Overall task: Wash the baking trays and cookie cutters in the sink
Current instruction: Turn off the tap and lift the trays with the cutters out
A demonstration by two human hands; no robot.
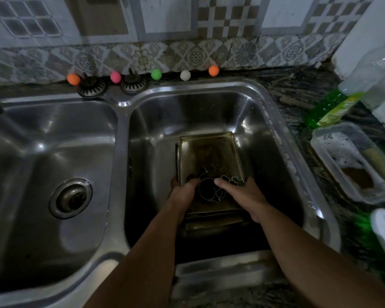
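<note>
Left basin: the empty stainless-steel sink bowl (53,165) is sitting at the left of the frame with its round drain uncovered; you are not using it.
Left hand: your left hand (182,192) is closing around the left edge of the tray stack at frame centre, thumb pressing on top, fingers curling underneath.
Trays: the stack of dark, greasy rectangular metal baking trays (209,156) is tilting in the right basin (265,134), far end low; whether it is touching the bottom is not clear.
Cutters: the thin wire-outline metal cookie cutters (209,190) are lying loose in the top tray, between your thumbs.
Right hand: your right hand (242,194) is gripping the right edge the same way, thumb on top.
Advice: keep both grips even and the stack level, or the cutters are likely sliding off.
Soap: the green dish-liquid bottle (333,107) and the clear plastic tub of suds (320,150) are waiting at the right of the frame.
</note>
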